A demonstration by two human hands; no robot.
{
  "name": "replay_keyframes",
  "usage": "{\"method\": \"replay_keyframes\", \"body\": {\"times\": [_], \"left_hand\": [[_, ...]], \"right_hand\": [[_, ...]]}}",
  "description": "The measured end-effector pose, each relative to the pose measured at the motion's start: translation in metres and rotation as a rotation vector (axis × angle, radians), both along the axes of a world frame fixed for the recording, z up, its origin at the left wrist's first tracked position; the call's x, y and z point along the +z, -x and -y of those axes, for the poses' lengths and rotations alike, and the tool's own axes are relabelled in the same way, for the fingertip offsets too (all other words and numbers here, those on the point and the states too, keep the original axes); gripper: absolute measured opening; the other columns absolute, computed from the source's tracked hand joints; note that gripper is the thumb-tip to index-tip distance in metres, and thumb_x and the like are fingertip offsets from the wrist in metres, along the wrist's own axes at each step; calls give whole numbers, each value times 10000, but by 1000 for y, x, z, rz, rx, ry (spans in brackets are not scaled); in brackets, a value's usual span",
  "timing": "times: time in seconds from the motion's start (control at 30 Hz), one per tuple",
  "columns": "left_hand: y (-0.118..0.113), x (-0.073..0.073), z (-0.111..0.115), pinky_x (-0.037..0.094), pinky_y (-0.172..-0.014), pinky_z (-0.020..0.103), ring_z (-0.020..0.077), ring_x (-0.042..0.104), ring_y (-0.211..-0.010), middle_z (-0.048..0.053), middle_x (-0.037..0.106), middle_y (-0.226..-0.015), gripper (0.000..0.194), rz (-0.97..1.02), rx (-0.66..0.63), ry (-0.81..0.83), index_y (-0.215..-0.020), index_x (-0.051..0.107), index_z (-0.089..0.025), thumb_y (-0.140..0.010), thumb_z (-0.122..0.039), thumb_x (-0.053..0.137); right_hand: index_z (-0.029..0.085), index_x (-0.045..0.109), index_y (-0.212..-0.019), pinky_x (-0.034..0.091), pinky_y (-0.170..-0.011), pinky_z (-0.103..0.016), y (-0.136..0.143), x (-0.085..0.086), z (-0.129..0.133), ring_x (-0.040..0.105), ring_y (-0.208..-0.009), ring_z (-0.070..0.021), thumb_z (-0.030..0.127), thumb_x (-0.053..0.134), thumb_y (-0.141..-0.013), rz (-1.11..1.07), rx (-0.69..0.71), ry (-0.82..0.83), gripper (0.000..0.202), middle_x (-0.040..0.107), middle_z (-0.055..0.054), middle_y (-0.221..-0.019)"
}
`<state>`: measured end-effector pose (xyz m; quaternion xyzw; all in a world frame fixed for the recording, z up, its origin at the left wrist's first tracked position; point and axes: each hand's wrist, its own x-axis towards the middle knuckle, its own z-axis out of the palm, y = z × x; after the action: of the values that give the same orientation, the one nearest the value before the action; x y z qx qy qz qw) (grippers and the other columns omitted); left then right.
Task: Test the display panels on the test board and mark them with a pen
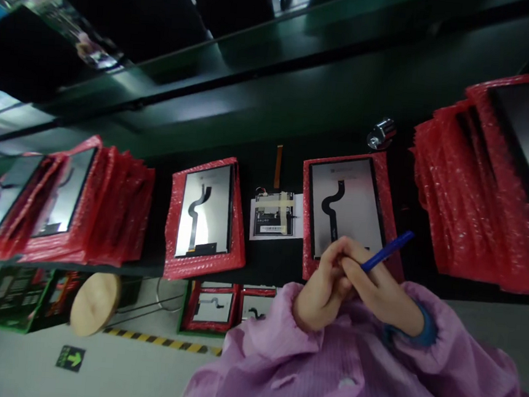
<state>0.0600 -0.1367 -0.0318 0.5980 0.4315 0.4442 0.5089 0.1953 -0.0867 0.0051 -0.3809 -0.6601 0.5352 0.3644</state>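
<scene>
My right hand (372, 282) is closed around a blue pen (388, 250), whose end sticks out up and to the right. Against its fingers, my left hand (321, 293) is curled shut; whatever it may hold is hidden. Both hands are in front of my body, over the lower edge of an LCD panel (355, 194) with a black flex cable, lying on a red bubble-wrap bag (390, 203). Left of it is a small circuit board (273, 215) with tape across it on white paper, and an orange flex strip (278, 166) lies above that.
Another LCD panel (214, 212) lies on red bubble wrap further left. Stacks of red-wrapped panels stand at the far left (120, 204) and right (459, 197). A shiny metal cylinder (382, 134) sits at the back. Below are a round wooden stool (95, 304) and green crates (6, 296).
</scene>
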Motion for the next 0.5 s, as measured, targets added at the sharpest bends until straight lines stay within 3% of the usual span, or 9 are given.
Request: {"method": "replay_keyframes", "body": {"times": [0.07, 0.13, 0.23, 0.37, 0.43, 0.5], "left_hand": [[19, 12, -23, 579, -794, 333, 189, 673, -862, 75, 688, -990, 559, -243, 74, -158, -1517, 385, -240, -1033, -507, 463], [44, 23, -51, 561, -887, 360, 200, 666, -957, 88, 704, -1043, 359, -463, 246, -287, -1288, 606, -214, -1052, -432, 444], [82, 28, -95, 548, -909, 402, 232, 644, -994, 112, 696, -1065, 316, -758, 557, -323, -1191, 645, -181, -1042, -386, 455], [108, 10, -147, 490, -1016, 512, 343, 580, -1216, 189, 657, -1263, 371, -1033, 586, -190, -1288, 594, -138, -984, -348, 556], [111, -4, -167, 471, -1034, 542, 375, 576, -1233, 211, 652, -1277, 446, -1071, 582, -153, -1328, 558, -119, -944, -340, 613], [112, -17, -181, 474, -1018, 557, 379, 598, -1191, 201, 667, -1233, 496, -1066, 605, -173, -1334, 534, -142, -880, -284, 675]], "right_hand": [[212, 525, -782, 432, -590, -240, -7, 5, -24, 508, -637, -124, 309, 435, -973, 81, -149, -44, 232, 517, 5, -694], [211, 536, -790, 413, -586, -261, -20, 6, -53, 503, -625, -140, 297, 470, -930, 266, -371, -101, 177, 533, -10, -688], [187, 573, -873, 474, -701, -349, -42, 4, -88, 612, -734, -230, 266, 534, -883, 715, -575, -96, 89, 642, -101, -799], [52, 561, -1189, 515, -718, -491, -49, 6, -102, 678, -831, -387, 318, 564, -894, 1198, -690, -14, 397, 682, -256, -912], [22, 499, -1312, 528, -723, -530, -40, 9, -100, 683, -892, -420, 337, 535, -917, 1217, -713, -107, 506, 681, -288, -976], [43, 491, -1352, 543, -779, -552, -28, 10, -100, 669, -1009, -425, 342, 513, -935, 1122, -620, -285, 514, 672, -288, -1086]]}}
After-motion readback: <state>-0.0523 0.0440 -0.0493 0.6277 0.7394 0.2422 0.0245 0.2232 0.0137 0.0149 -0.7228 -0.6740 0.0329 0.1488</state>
